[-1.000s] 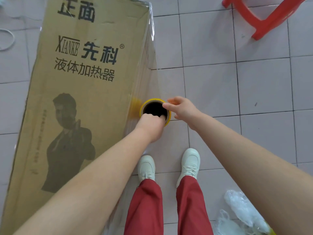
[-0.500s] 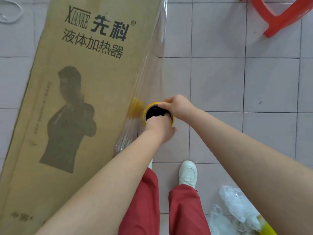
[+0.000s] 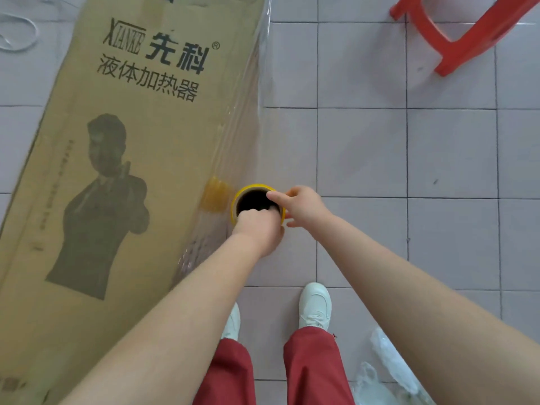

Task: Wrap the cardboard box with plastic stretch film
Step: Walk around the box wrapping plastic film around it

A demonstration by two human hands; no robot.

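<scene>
A tall brown cardboard box (image 3: 122,176) with black print stands on the tiled floor at the left. Clear stretch film (image 3: 248,133) runs along its right side down to a film roll with a yellow core (image 3: 245,191), seen end-on. My left hand (image 3: 257,229) grips the roll's near rim, its fingers curled into the dark core. My right hand (image 3: 301,206) holds the far right rim, thumb and fingers pinching the core's edge. The roll's lower length is hidden under my hands.
A red plastic stool (image 3: 467,33) stands at the top right. Crumpled clear plastic (image 3: 388,366) lies on the floor at the bottom right, near my white shoes (image 3: 315,305). A white strap loop (image 3: 17,33) lies at the top left. Grey tiles spread to the right.
The roll and both hands have stayed close beside the box while the view shifted; the box print now sits slightly lower in view than half a second ago. My feet have stepped.
</scene>
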